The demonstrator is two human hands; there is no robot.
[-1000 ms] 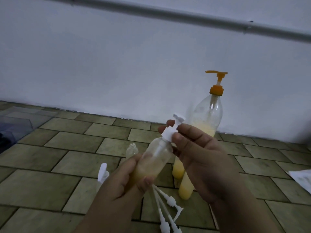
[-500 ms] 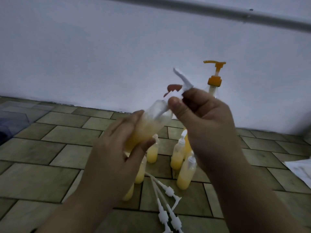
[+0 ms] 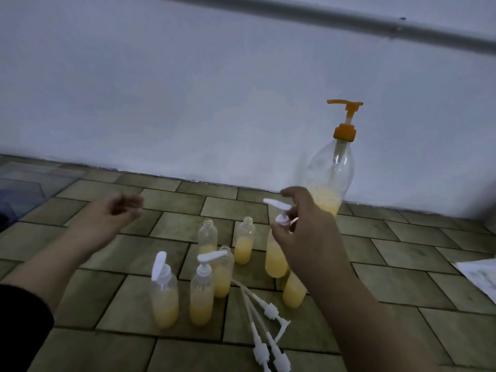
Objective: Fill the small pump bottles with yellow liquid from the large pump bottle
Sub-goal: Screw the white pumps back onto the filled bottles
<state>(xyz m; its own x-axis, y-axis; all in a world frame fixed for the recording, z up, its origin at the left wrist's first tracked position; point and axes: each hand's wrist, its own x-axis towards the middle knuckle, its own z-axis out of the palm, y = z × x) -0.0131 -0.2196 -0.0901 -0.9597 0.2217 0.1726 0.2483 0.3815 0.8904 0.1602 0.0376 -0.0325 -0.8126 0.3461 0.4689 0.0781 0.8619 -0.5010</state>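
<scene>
while the left hand (image 3: pixel 118 210) hangs loosely curled and empty, the right hand (image 3: pixel 303 224) pinches a capped bottle (image 3: pixel 275 257) by its pump (image 3: pixel 280 212), seemingly to stand it on the floor (image 3: pixel 402 253).

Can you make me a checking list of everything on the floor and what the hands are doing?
Surface: tiled floor, dim light.
Job's things: large pump bottle by the wall, low on yellow liquid; three capped small bottles, part-filled; three uncapped small bottles; another behind the wrist.
Clutter: three loose pump heads lying on the tiles; paper at right.
Hands: left hand holds nothing, blurred; right hand grips one capped bottle's pump.
Cables: nothing seen.
Surroundings: white wall, pipe, clear bin.
</scene>
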